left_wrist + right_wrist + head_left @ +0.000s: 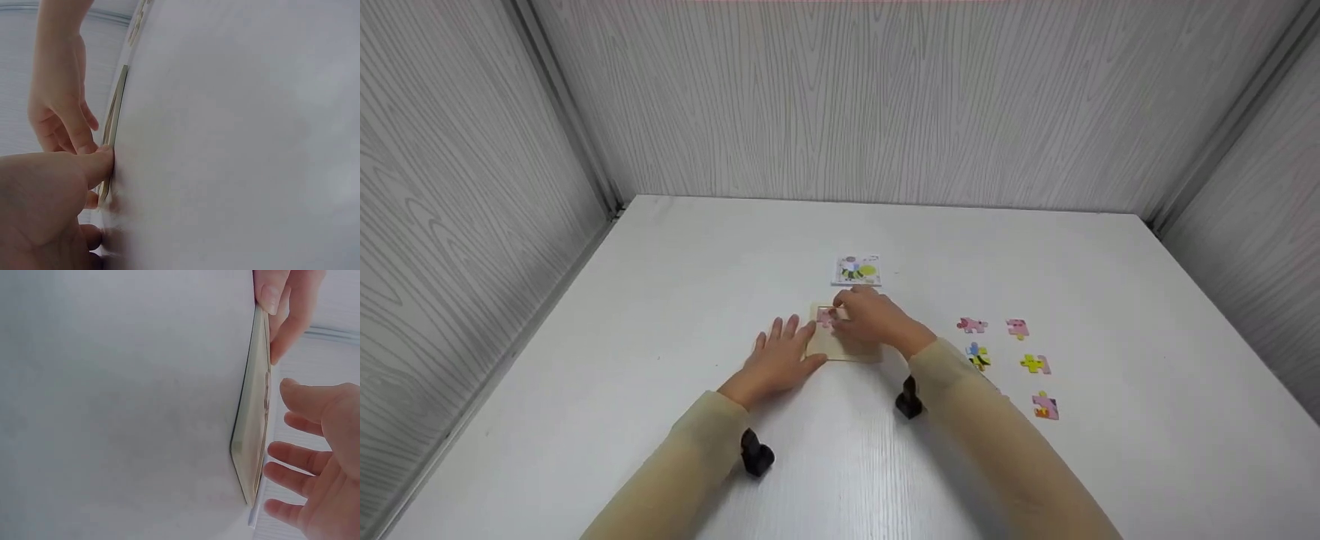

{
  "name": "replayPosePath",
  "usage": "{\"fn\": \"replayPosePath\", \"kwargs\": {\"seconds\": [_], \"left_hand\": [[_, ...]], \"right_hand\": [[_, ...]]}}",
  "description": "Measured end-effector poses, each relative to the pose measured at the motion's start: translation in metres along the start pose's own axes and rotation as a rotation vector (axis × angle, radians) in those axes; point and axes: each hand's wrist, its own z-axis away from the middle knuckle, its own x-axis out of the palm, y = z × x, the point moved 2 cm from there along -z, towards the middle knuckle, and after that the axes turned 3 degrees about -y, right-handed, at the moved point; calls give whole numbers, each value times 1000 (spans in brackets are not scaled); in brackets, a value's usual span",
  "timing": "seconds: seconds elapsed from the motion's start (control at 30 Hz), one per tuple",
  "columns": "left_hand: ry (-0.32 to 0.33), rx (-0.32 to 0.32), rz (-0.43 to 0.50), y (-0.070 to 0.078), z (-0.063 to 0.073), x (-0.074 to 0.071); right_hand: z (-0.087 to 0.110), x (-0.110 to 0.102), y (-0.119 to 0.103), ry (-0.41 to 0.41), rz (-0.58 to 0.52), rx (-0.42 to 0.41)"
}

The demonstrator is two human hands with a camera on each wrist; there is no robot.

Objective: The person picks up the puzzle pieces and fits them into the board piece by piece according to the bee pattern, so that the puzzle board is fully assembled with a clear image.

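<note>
A square pale wooden puzzle tray lies on the white table, with a pink puzzle piece in its upper left part. At the tray's lower left corner rests my left hand, fingers spread; its thumb and index finger touch the edges. Over the tray's right side is my right hand, hiding much of the inside. In the right wrist view its fingers are apart and loosely bent, with nothing seen between them. The tray's side shows there edge-on.
Beyond the tray lies a square picture card with a bee on it. Several loose pieces lie to the right, among them a pink piece, a bee-striped piece and a yellow piece. Grey wood-grain panels enclose the table.
</note>
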Motion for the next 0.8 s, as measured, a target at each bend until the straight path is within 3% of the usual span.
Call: {"fn": "replayPosePath", "kwargs": {"seconds": [0.23,0.5,0.8], "left_hand": [[-19,-12,7,1,1,-1],[-19,-9,6,1,1,-1],[-24,-15,1,3,1,0]], "right_hand": [[12,-7,7,37,16,-82],[21,-9,17,3,-48,-2],[36,-17,27,37,-105,-12]]}}
